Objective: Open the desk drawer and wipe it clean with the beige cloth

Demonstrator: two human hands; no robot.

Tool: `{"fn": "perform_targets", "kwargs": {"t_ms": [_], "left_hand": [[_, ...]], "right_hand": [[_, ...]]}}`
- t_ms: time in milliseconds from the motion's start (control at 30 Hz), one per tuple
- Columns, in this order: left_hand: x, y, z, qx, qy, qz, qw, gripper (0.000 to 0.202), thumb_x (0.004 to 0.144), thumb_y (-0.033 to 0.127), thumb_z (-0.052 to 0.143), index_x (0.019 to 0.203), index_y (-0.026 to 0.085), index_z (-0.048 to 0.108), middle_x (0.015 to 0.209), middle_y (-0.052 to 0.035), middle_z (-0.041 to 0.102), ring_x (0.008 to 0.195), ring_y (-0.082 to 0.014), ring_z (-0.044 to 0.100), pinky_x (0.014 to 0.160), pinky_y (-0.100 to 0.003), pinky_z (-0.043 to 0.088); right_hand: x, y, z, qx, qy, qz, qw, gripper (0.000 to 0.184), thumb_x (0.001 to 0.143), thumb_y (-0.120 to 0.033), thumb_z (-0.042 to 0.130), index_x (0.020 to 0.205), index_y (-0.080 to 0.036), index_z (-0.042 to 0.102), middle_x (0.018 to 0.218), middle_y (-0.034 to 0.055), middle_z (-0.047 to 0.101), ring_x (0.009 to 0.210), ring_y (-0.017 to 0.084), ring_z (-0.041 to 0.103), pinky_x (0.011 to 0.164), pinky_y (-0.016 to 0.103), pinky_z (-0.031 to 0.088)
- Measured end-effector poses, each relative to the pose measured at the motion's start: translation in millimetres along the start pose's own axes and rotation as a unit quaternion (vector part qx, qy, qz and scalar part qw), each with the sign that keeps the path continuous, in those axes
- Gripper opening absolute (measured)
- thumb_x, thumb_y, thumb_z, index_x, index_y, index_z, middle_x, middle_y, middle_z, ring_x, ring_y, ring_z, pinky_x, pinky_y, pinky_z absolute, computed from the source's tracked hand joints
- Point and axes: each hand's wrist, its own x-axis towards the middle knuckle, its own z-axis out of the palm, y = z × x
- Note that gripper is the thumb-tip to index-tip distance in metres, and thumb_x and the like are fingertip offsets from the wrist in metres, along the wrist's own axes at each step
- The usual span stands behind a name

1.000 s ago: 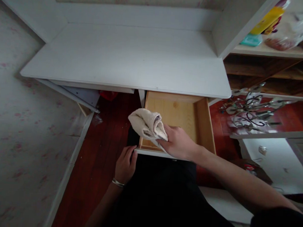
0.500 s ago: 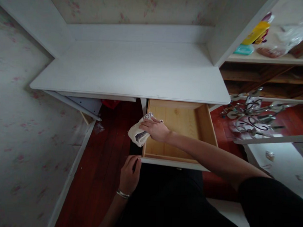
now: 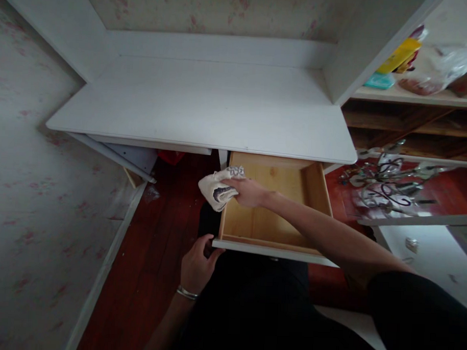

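A pulled-out wooden drawer (image 3: pixel 270 232) with a white front juts from under the white desk (image 3: pixel 220 108). My right hand (image 3: pixel 250 192) is closed on a folded cream cloth (image 3: pixel 212 189) with dark patterning. The cloth lies over the drawer's left side wall and hangs outside it; my right forearm crosses above the drawer. My left hand (image 3: pixel 197 263), with a silver bangle on the wrist, pinches the left end of the drawer front between thumb and fingers.
A chandelier (image 3: pixel 394 180) with curled arms lies on the red wooden floor (image 3: pixel 150 254) at right. Behind it stand shelves (image 3: pixel 405 94) holding plastic-wrapped items. A white cabinet piece (image 3: pixel 426 253) sits at lower right. Floral wallpapered wall (image 3: pixel 33 214) closes off the left.
My right hand has moved slightly away from me along the drawer's left wall, and the cloth has bunched up. My left hand stays at the drawer's corner, its thumb now on the front.
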Motion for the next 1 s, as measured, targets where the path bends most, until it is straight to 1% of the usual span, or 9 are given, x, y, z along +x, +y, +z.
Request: {"fn": "perform_targets", "kwargs": {"t_ms": [100, 167, 300, 467, 567, 700, 833, 933, 1000], "left_hand": [[7.6, 3.4, -3.9, 0.028, -0.019, -0.063, 0.997, 0.036, 0.079, 0.048, 0.062, 0.101, 0.021, 0.056, 0.080, -0.0014, 0.069, 0.069, -0.0185, 0.067, 0.061, -0.027, 0.047], [12.6, 5.4, -6.3, 0.044, -0.031, -0.085, 0.995, 0.031, 0.077, 0.041, 0.063, 0.098, 0.021, 0.052, 0.078, -0.0027, 0.069, 0.069, -0.0209, 0.068, 0.058, -0.026, 0.044], [18.2, 7.8, -8.1, 0.070, -0.036, -0.109, 0.991, 0.022, 0.076, 0.038, 0.060, 0.085, 0.023, 0.046, 0.067, -0.0006, 0.064, 0.062, -0.0216, 0.066, 0.053, -0.026, 0.038], [19.3, 9.0, -6.4, 0.080, 0.002, -0.107, 0.991, 0.040, 0.073, 0.059, 0.059, 0.081, 0.025, 0.040, 0.065, 0.0038, 0.055, 0.058, -0.0194, 0.060, 0.055, -0.027, 0.038], [19.9, 8.1, -4.4, 0.093, 0.016, -0.088, 0.992, 0.046, 0.072, 0.066, 0.057, 0.079, 0.025, 0.038, 0.063, 0.0053, 0.050, 0.055, -0.0182, 0.056, 0.054, -0.027, 0.035], [24.3, 6.3, -2.9, 0.090, 0.055, -0.013, 0.994, 0.045, 0.076, 0.065, 0.055, 0.078, 0.025, 0.036, 0.065, 0.0050, 0.046, 0.055, -0.0155, 0.052, 0.053, -0.026, 0.035], [41.0, 8.4, -4.6, 0.091, 0.068, 0.064, 0.991, 0.042, 0.078, 0.060, 0.058, 0.079, 0.024, 0.039, 0.072, 0.0029, 0.048, 0.059, -0.0144, 0.050, 0.054, -0.026, 0.038], [66.0, 13.0, -5.5, 0.091, 0.088, 0.127, 0.984, 0.039, 0.080, 0.054, 0.061, 0.092, 0.021, 0.047, 0.088, -0.0027, 0.054, 0.071, -0.0164, 0.055, 0.062, -0.028, 0.045], [87.2, 17.7, -5.5, 0.094, 0.101, 0.178, 0.974, 0.040, 0.081, 0.049, 0.063, 0.103, 0.018, 0.049, 0.100, -0.0079, 0.056, 0.084, -0.0195, 0.058, 0.074, -0.031, 0.049]], "right_hand": [[-39.2, -25.5, 8.4, 0.097, -0.075, -0.100, 0.987, 0.053, 0.081, -0.010, 0.051, 0.132, -0.024, 0.050, 0.122, 0.0045, 0.063, 0.106, 0.019, 0.060, 0.090, 0.029, 0.046], [-63.1, -37.1, 11.6, 0.131, -0.096, -0.124, 0.979, 0.048, 0.081, -0.011, 0.053, 0.128, -0.023, 0.052, 0.119, 0.0046, 0.064, 0.105, 0.019, 0.061, 0.088, 0.028, 0.047], [-102.4, -43.2, 12.1, 0.107, -0.058, -0.116, 0.986, 0.052, 0.081, -0.008, 0.052, 0.132, -0.019, 0.050, 0.130, 0.0089, 0.058, 0.116, 0.020, 0.055, 0.096, 0.032, 0.045], [-163.8, -30.4, 7.4, -0.019, -0.004, -0.127, 0.992, 0.043, 0.092, -0.011, 0.044, 0.132, -0.024, 0.052, 0.140, 0.0081, 0.050, 0.134, 0.023, 0.038, 0.110, 0.045, 0.033], [-223.6, -8.0, 7.8, -0.065, 0.004, -0.052, 0.996, 0.048, 0.092, -0.011, 0.044, 0.136, -0.031, 0.049, 0.143, 0.0040, 0.047, 0.135, 0.022, 0.038, 0.111, 0.046, 0.033], [-321.5, 36.0, 11.9, -0.107, 0.035, 0.073, 0.991, 0.067, 0.084, -0.004, 0.043, 0.143, -0.035, 0.041, 0.147, 0.0017, 0.042, 0.136, 0.023, 0.036, 0.111, 0.049, 0.033], [-399.7, 65.6, 13.7, -0.106, 0.106, 0.191, 0.970, 0.068, 0.079, -0.007, 0.042, 0.138, -0.038, 0.047, 0.145, 0.0019, 0.045, 0.134, 0.025, 0.040, 0.109, 0.045, 0.033], [-423.0, 71.6, 12.8, -0.063, 0.180, 0.352, 0.916, 0.066, 0.073, -0.021, 0.051, 0.138, -0.032, 0.048, 0.139, 0.0100, 0.051, 0.122, 0.033, 0.052, 0.094, 0.044, 0.046], [-420.8, 70.5, 12.4, -0.003, 0.232, 0.486, 0.842, 0.065, 0.069, -0.034, 0.059, 0.134, -0.027, 0.052, 0.120, 0.0143, 0.064, 0.104, 0.039, 0.062, 0.079, 0.047, 0.052]]}}
